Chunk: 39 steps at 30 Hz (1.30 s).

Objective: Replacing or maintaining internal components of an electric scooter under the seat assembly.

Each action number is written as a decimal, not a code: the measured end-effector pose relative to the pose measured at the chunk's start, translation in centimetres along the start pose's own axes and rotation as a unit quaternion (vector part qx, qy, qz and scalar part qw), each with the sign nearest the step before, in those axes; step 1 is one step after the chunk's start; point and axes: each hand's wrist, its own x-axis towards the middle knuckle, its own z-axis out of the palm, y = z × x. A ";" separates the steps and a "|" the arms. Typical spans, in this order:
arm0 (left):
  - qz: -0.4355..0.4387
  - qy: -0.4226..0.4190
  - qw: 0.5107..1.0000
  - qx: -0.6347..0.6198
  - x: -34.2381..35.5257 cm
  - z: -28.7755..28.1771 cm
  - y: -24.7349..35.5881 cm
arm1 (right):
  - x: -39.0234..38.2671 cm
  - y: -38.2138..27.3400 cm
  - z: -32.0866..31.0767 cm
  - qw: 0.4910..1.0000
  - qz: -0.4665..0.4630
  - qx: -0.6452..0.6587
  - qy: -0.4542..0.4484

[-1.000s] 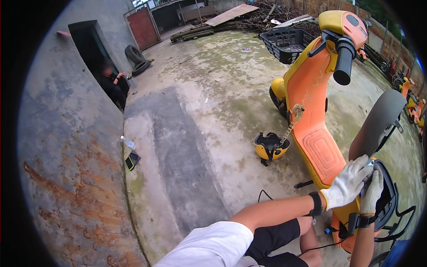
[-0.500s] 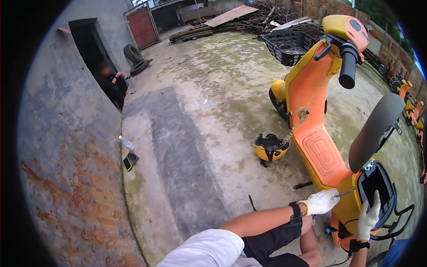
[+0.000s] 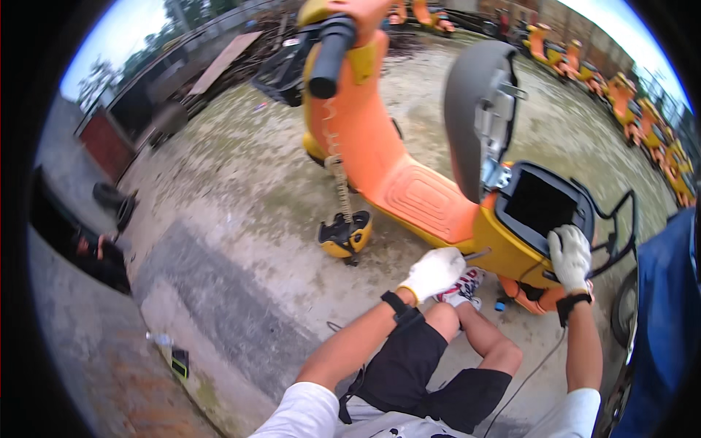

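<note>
A yellow and salmon-orange scooter [image 3: 427,193] has its grey seat [image 3: 471,109] raised on a metal hinge [image 3: 496,177], exposing a dark storage compartment [image 3: 542,198] beneath. In my left hand [image 3: 434,274], white-gloved, a thin metal tool [image 3: 479,254] points rightward along the yellow body. My right hand [image 3: 569,255], gloved as well, grips the compartment's front rim with curled fingers. A yellow helmet [image 3: 343,241] dangles low on a coiled cable [image 3: 337,175] beside the footboard. A black rack [image 3: 613,212] projects at the back.
A row of similar scooters [image 3: 621,98] lines the right wall. A blue tarp [image 3: 664,306] is close at my right. A person [image 3: 98,255] sits in a doorway at left, near tyres [image 3: 117,204]. A bottle [image 3: 159,339] and dark device [image 3: 179,363] lie by the wall; wood [image 3: 226,62] lies behind.
The view has swung right. My hands have left the seat hinge; my left now holds the tool lower on the body, and my right has moved onto the compartment rim.
</note>
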 end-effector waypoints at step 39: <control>-0.315 -0.008 0.905 -0.288 15.6 3.9 8.1 | -0.9 3.2 0.9 0.995 0.086 0.015 0.058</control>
